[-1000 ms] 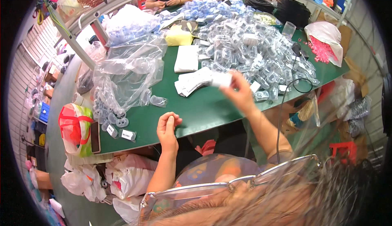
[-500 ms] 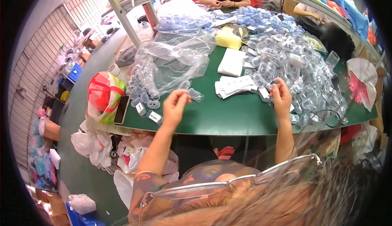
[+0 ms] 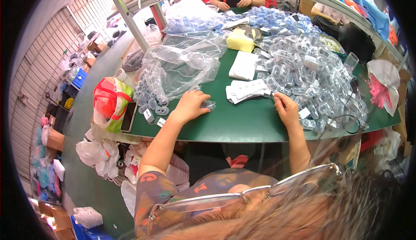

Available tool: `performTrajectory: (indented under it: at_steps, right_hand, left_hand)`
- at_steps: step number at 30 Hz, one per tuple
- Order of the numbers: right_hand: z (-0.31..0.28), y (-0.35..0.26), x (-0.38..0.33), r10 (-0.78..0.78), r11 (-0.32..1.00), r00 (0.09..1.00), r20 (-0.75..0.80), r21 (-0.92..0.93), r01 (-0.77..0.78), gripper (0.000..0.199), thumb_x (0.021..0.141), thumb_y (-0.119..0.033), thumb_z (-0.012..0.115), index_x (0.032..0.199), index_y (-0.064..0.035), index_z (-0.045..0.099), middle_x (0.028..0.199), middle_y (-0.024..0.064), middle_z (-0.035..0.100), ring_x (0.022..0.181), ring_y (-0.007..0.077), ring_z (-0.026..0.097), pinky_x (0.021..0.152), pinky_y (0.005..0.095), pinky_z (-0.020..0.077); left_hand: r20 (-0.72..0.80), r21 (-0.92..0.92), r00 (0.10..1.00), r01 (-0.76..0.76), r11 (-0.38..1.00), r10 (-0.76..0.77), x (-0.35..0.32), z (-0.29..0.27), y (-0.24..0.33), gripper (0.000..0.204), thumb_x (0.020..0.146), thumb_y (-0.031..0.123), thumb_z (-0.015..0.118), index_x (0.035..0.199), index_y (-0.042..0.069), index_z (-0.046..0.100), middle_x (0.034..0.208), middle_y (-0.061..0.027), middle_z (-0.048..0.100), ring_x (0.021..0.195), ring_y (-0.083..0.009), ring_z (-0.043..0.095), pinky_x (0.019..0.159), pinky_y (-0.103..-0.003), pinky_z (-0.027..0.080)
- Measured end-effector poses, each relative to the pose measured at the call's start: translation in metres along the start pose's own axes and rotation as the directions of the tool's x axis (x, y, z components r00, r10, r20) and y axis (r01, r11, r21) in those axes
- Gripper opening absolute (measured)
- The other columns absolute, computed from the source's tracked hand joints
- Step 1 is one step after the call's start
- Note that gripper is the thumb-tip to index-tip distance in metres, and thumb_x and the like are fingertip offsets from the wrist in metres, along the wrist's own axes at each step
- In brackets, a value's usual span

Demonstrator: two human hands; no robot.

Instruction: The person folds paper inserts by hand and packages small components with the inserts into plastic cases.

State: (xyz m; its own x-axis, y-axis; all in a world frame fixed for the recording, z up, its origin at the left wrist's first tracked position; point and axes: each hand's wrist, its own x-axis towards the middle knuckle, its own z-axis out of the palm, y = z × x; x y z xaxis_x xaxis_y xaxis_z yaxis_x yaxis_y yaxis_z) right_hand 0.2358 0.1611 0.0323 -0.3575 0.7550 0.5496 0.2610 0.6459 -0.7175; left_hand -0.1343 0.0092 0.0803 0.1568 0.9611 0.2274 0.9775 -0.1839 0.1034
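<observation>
Lowered since the earlier frame, the left hand (image 3: pixel 189 105) curls its fingers about a rounded clear-plastic piece (image 3: pixel 209 105) on the smooth green bench (image 3: pixel 234 125), the right hand (image 3: pixel 287 112) bends fingers beside flat white cards (image 3: pixel 246 90), both grips unclear, a ribbed wall (image 3: pixel 45 62) well to their left.

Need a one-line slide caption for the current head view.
Left hand at a clear plastic piece, right hand near white cards, heaped clear packages beyond on a green table.
</observation>
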Motion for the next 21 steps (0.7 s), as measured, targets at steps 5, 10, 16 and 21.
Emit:
performTrajectory:
  at_steps: [5, 10, 16, 21]
  right_hand:
    - [0.025, -0.032, 0.007, -0.253, 0.953, 0.962, 0.102, -0.144, 0.266, 0.018, 0.09, -0.015, 0.073, 0.106, -0.0062, 0.072, 0.093, 0.0123, 0.071, 0.083, 0.0325, 0.069, 0.072, 0.0403, 0.0549]
    - [0.075, -0.054, 0.035, -0.335, 0.851, 0.919, 0.209, -0.35, 0.39, 0.022, 0.084, -0.023, 0.079, 0.098, -0.0077, 0.072, 0.094, 0.0108, 0.064, 0.092, 0.0314, 0.065, 0.078, 0.0442, 0.0528]
    - [0.091, -0.053, 0.044, -0.3, 0.748, 0.892, 0.338, -0.497, 0.44, 0.026, 0.081, -0.03, 0.08, 0.091, -0.008, 0.07, 0.097, 0.0082, 0.062, 0.096, 0.0286, 0.063, 0.077, 0.0429, 0.0539]
    - [0.089, -0.042, 0.048, -0.35, 0.777, 0.875, 0.335, -0.418, 0.471, 0.018, 0.084, -0.027, 0.077, 0.091, -0.0111, 0.073, 0.095, 0.008, 0.062, 0.091, 0.0286, 0.064, 0.075, 0.0422, 0.0544]
  left_hand:
    - [-0.11, -0.06, 0.984, 0.132, 0.989, -0.138, -0.03, 0.014, 0.045, 0.052, 0.078, 0.045, 0.083, 0.11, 0.006, 0.073, 0.095, -0.0116, 0.07, 0.097, -0.0322, 0.066, 0.083, -0.044, 0.049]
    - [-0.303, -0.074, 0.886, 0.346, 0.935, -0.352, -0.027, 0.037, 0.067, 0.06, 0.082, 0.047, 0.08, 0.123, 0.005, 0.066, 0.113, -0.0133, 0.069, 0.105, -0.0322, 0.065, 0.09, -0.045, 0.046]
    - [-0.426, -0.284, 0.872, 0.124, 0.951, -0.241, -0.04, 0.039, 0.1, 0.038, 0.085, 0.033, 0.079, 0.112, 0.007, 0.071, 0.122, -0.0106, 0.068, 0.116, -0.0297, 0.062, 0.105, -0.045, 0.04]
    - [-0.432, -0.341, 0.862, 0.117, 0.933, -0.266, -0.054, 0.042, 0.1, 0.029, 0.087, 0.028, 0.077, 0.107, 0.007, 0.072, 0.119, -0.0099, 0.069, 0.114, -0.0295, 0.063, 0.107, -0.046, 0.039]
